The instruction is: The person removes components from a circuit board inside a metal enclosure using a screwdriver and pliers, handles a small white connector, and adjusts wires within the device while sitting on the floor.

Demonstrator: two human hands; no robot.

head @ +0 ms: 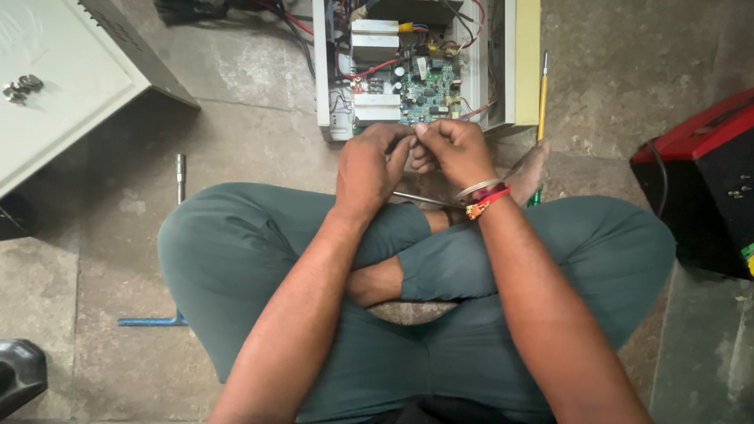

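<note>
Forearms cross green-trousered knees of person seated cross-legged on concrete floor (259, 149). Left hand (369, 169) and right hand (455, 149) meet, fingers curled together on something small, hidden; thin metal rod (416, 199) pokes below. Just beyond, open cream casing (522, 63) holds green circuit board (428, 86), wires. Yellow screwdriver (541, 98) alongside; red-black box (699, 180) cut off right.

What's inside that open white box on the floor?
Inside the open white box: a green circuit board, white blocks and coloured wires. The hands cover its near edge.
</note>
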